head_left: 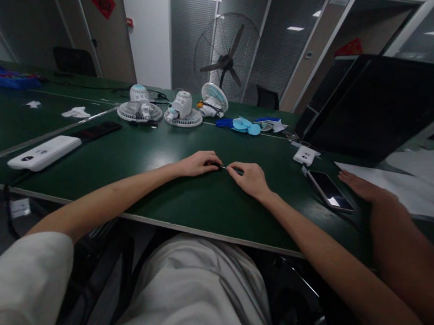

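Looks to me like the left hand [199,164] and right hand [251,179] both fingertip-pinch one thin piece [223,167], probably steadying it.

Held piece [223,167] shows pale against the dark green table [177,195]. Sleeve [29,275] is plain off-white. Rear desk fan [213,101] is white with pale-blue blades; door sign [103,1], red.
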Demonstrator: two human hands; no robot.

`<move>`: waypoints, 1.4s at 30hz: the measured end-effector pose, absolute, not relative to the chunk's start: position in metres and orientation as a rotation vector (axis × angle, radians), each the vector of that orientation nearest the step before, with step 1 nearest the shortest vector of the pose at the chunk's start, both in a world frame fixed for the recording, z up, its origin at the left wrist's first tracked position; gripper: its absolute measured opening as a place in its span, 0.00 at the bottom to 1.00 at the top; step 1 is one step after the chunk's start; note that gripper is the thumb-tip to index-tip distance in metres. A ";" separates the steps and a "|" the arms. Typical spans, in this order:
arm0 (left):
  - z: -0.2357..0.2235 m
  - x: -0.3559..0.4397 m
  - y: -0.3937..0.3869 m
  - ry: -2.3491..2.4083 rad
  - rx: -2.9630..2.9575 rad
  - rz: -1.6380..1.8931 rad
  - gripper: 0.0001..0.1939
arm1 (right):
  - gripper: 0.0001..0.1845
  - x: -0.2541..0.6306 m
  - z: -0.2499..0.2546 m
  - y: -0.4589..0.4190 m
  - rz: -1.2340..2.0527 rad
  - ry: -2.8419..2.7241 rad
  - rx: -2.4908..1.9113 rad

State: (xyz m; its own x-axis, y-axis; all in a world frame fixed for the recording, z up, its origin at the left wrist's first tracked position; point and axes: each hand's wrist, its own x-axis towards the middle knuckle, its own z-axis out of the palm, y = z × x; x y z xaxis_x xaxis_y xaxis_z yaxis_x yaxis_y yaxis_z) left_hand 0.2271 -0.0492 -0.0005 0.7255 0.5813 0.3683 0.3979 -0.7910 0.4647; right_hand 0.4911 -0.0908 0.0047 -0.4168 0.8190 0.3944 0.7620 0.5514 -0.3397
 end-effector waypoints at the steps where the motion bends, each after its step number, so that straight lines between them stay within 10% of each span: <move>1: -0.001 0.227 -0.049 0.755 2.577 0.718 0.17 | 0.16 0.491 0.004 -0.090 0.149 -2.268 -1.269; 30: 0.002 0.247 -0.052 0.746 2.801 0.528 0.16 | 0.21 0.497 0.003 -0.082 0.146 -1.935 -1.355; 42: 0.007 -0.003 -0.025 1.927 2.554 0.358 0.23 | 0.22 0.499 0.002 -0.082 0.249 -1.993 -1.297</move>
State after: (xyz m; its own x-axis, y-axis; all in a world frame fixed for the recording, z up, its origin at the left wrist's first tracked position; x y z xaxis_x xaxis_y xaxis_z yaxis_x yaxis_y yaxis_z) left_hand -0.0031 -0.0253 0.0073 0.2598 0.9397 0.2226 0.9569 -0.2815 0.0717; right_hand 0.4986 -0.0816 0.0020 -0.2219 0.8540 0.4706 0.7118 0.4717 -0.5204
